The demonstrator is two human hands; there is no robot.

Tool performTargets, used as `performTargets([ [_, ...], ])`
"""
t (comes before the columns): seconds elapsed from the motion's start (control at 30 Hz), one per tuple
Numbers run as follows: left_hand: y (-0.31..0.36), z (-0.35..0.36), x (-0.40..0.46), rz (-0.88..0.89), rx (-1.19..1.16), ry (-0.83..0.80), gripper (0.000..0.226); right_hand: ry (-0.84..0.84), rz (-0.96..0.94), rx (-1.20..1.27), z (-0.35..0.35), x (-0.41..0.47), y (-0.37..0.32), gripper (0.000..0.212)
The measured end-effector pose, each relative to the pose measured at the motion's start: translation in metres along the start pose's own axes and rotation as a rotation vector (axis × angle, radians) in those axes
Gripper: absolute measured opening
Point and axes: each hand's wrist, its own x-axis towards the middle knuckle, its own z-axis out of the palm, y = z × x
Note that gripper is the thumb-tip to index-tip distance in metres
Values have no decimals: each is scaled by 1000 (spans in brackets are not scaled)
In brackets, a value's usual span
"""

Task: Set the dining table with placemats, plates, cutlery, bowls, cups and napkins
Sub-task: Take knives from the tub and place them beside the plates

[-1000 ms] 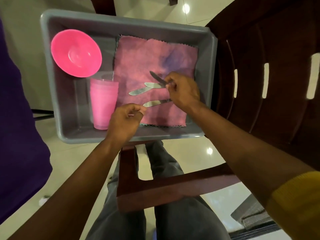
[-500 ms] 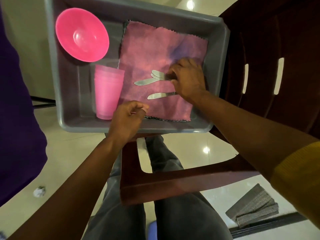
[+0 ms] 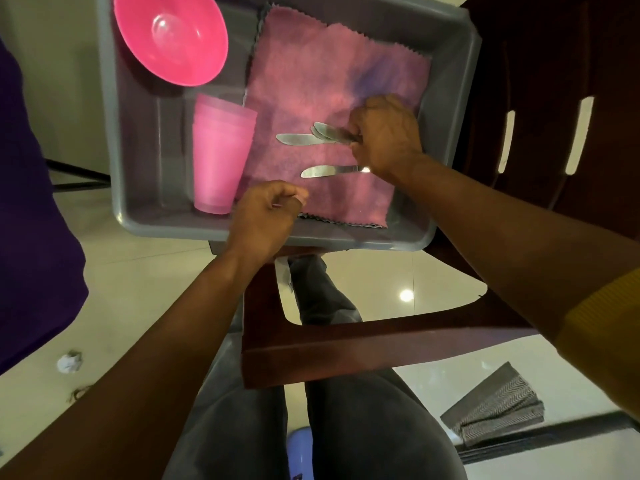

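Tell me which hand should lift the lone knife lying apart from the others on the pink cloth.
Probably the left hand. It hovers loosely curled over the tub's near edge, holding nothing visible, close to the lone knife. The right hand is already curled round the handles of the bunched knives.

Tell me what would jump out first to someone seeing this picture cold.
The bright pink plastic bowl in the far left corner of the grey plastic tub, with the stack of pink plastic cups just below it. Next, the right hand gripping the steel butter knives on the pink cloth napkin, one more knife lying apart nearer the person. The left hand hovers curled at the tub's near rim.
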Motion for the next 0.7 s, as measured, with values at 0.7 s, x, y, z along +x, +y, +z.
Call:
performTargets([
  [0.7, 1, -3, 1, -10, -60, 4, 23, -141, -193, 6, -7, -49, -3, 17],
])
